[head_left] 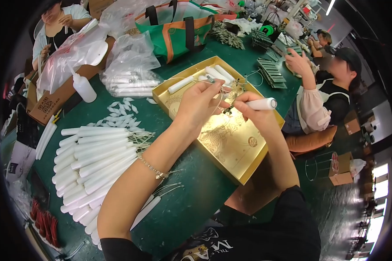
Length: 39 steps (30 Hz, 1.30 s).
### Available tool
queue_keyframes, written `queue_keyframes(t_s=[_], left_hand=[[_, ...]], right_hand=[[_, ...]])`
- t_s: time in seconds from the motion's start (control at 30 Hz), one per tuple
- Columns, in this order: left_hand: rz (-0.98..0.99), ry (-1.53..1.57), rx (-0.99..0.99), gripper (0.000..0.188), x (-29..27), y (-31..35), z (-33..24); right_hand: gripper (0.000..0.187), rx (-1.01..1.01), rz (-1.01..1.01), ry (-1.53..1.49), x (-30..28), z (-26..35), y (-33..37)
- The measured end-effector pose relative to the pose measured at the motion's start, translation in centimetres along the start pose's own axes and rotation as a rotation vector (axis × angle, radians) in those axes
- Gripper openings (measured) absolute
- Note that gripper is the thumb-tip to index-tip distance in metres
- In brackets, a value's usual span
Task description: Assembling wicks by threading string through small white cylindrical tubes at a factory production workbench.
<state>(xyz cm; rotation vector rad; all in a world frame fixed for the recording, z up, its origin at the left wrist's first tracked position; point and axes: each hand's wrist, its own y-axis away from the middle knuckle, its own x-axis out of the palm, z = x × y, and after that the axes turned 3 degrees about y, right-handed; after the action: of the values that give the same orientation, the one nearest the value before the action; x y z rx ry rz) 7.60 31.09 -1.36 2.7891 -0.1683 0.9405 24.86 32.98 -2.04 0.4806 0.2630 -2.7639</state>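
Above a gold box lid or tray (247, 168), my right hand (255, 114) is closed round a white candle-like tube (264, 104), its rounded end pointing right. A small dark part (229, 108) shows at the tube's left end, near my fingertips. My left hand (197, 101) is closed in a pinch on thin pale wires; just what its fingertips press is too small to make out. Within the gold tray, beyond my hands, lie several white tubes (181, 84) with loose wires. Both hands are close together, with fine wires between them.
A fanned pile of white wired tubes (96, 165) lies left of my arm, beside small white flame-shaped pieces (121, 114). Farther back are a squeeze bottle (83, 88), bagged tubes (130, 82), a green tote bag (174, 32) and stacked circuit boards (272, 71). Co-workers sit at both sides.
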Motion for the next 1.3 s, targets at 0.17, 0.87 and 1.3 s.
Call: queue_keyframes(t_s=[0.17,0.87,1.3], left_hand=[[0.024,-0.006,0.01,0.024,-0.2,0.3,0.2],[-0.021,-0.142,0.06,0.036,-0.3,1.3,0.5],[-0.067,-0.289,0.12,0.028,-1.6,0.5,0.9]], right_hand=[[0.01,-0.032,-0.019,0.018,-0.2,0.1,0.2],[0.011,0.037,0.015,0.027,0.8,0.7,0.6],[0.012,0.063,0.027,-0.055,0.7,0.0,0.6]])
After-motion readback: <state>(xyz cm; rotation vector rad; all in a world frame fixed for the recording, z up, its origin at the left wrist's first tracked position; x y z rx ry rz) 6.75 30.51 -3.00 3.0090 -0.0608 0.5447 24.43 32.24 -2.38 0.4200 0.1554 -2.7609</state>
